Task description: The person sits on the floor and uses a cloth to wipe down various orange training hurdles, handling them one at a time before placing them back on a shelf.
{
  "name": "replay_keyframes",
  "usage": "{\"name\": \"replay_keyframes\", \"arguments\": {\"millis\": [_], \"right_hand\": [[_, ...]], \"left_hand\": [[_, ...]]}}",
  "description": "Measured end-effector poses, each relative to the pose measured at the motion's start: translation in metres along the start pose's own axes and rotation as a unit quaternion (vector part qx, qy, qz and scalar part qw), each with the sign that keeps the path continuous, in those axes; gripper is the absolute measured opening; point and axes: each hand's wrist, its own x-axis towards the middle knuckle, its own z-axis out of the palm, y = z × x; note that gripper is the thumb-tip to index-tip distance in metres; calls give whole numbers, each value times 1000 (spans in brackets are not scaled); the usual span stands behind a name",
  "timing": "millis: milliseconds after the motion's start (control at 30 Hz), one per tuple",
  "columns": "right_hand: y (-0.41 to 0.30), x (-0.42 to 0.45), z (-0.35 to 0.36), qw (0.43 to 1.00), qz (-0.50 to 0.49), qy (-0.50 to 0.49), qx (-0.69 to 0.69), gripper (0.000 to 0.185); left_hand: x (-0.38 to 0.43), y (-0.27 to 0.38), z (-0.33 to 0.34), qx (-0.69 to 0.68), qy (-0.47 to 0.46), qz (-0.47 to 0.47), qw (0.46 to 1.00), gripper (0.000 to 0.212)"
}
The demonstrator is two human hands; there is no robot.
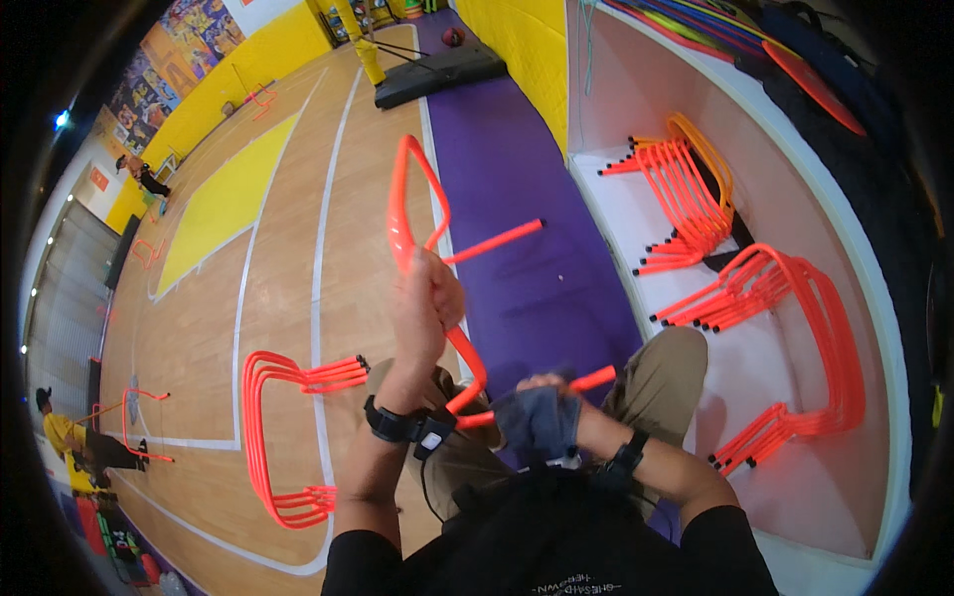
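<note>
My left hand point(423, 316) grips the crossbar of an orange plastic training hurdle point(468, 359), held up in front of my body. One of its legs with a black end cap points right over the purple floor strip. My right hand point(589, 426) presses a grey cloth point(533, 421) around the hurdle's other leg, close to my lap. That leg's orange end sticks out past the cloth, between my knees. My right fingers are mostly hidden under the cloth.
Nested orange hurdles point(257, 439) stand on the wooden floor at left. To the right, a white open shelf point(745, 387) holds more orange hurdles point(827, 350) and a further stack point(682, 194). Ahead is a padded basketball stand base point(447, 74). Two people point(71, 439) are farther left.
</note>
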Motion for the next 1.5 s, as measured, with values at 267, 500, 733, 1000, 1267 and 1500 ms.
{"name": "replay_keyframes", "arguments": {"millis": [267,500,733,1000,1267,1500], "right_hand": [[67,-46,-22,967,76,233,-71,14],[74,-44,-61,927,264,230,135,9],[49,-17,-72,869,273,306,278,10],[30,18,-81,864,270,233,356,10],[-8,36,-16,815,334,142,451,12],[-42,39,12,145,307,95,936,23]], "left_hand": [[-13,33,0,37,16,55,998,39],[-17,51,-5,-49,-16,133,990,43],[-27,48,-2,-116,-104,190,969,48],[-40,34,14,-158,-76,218,960,47],[-48,23,34,-187,-147,241,941,53],[-60,19,41,-155,-136,236,950,54]]}}
